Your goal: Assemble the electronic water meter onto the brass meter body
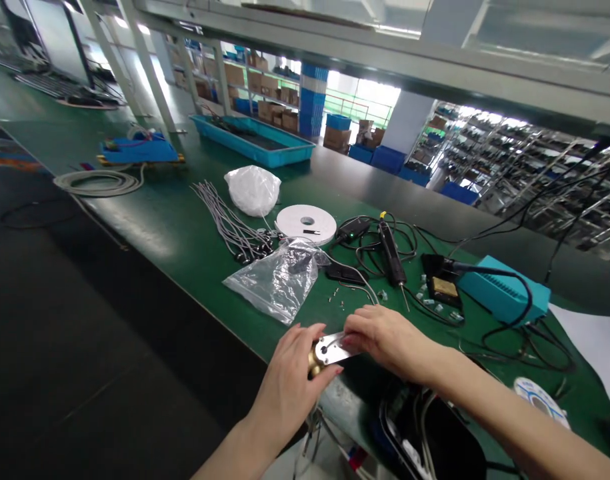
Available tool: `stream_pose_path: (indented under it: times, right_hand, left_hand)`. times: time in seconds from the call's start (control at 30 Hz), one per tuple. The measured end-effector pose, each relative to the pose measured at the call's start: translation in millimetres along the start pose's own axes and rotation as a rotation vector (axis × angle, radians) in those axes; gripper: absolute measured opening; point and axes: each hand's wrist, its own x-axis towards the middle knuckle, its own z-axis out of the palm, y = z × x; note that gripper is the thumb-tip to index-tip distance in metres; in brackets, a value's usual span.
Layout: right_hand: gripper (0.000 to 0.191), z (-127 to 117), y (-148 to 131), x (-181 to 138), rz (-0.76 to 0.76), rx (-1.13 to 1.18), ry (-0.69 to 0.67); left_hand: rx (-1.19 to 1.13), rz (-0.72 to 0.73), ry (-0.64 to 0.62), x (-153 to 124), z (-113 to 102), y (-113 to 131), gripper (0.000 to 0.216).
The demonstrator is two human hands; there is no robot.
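My left hand [291,375]: curled closed around the near end of the metal plate [329,349], thumb lying on its top face, fingers wrapped under the brass knob [313,364].
My right hand [385,339]: palm down, fingertips pinched shut on the far end of the same plate; what lies under my palm is hidden.
Metal plate: a small silver piece with holes in it, held between my two hands just over the near edge of the bench [175,233], roughly level.
Brass knob: fixed at the plate's left end, touching my left thumb and fingers.
Small screws [337,297]: scattered on the bench just beyond my hands.
Clear plastic bag [277,280]: lying flat, beyond my left hand and slightly to its left.
Grey wire bundle [229,223]: farther out past that bag, fanned across the bench.
White tape reel [306,223]: flat on the bench, well beyond both hands, with a tied white bag [252,190] behind it.
Electric screwdriver [391,257]: beyond my right hand, lying among black cables, tip pointing back towards me.
Soldering stand [442,283]: to the right of and beyond my right hand, near the screwdriver.
Teal box [502,293]: farther right, just beside the stand, a black cable looping over it.
Solder reel [539,400]: on the bench to the right of my right forearm.
Blue tray [252,140]: far off at the back edge of the bench.
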Motion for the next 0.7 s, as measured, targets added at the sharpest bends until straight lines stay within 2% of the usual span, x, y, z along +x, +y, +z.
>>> stream_pose_path:
  times: [0.1,0.17,0.3,0.37,0.5,0.6,0.7]
  right_hand:
    - [0.023,1,3,-5,-0.013,0.167,0.154]
    - [0.024,1,3,-9,-0.001,0.166,0.197]
    - [0.019,-3,7,-11,0.094,-0.072,0.067]
    - [0.018,-3,10,-10,0.128,-0.115,0.019]
    - [0.026,0,14,-9,0.194,-0.046,0.057]
    - [0.029,4,15,-9,0.208,0.095,0.102]
    - [0.031,1,20,-13,0.193,0.265,0.177]
  left_hand:
    - [0.042,0.041,-0.002,2,0,1,0.052]
    - [0.064,0.067,-0.009,4,-1,2,0.052]
    - [0.079,0.086,-0.012,7,-3,2,0.050]
    - [0.078,0.092,-0.016,8,-3,3,0.046]
    - [0.070,0.112,-0.012,9,-2,5,0.030]
    - [0.086,0.097,-0.007,9,-1,8,0.019]
    - [0.108,0.079,0.009,10,1,9,0.019]
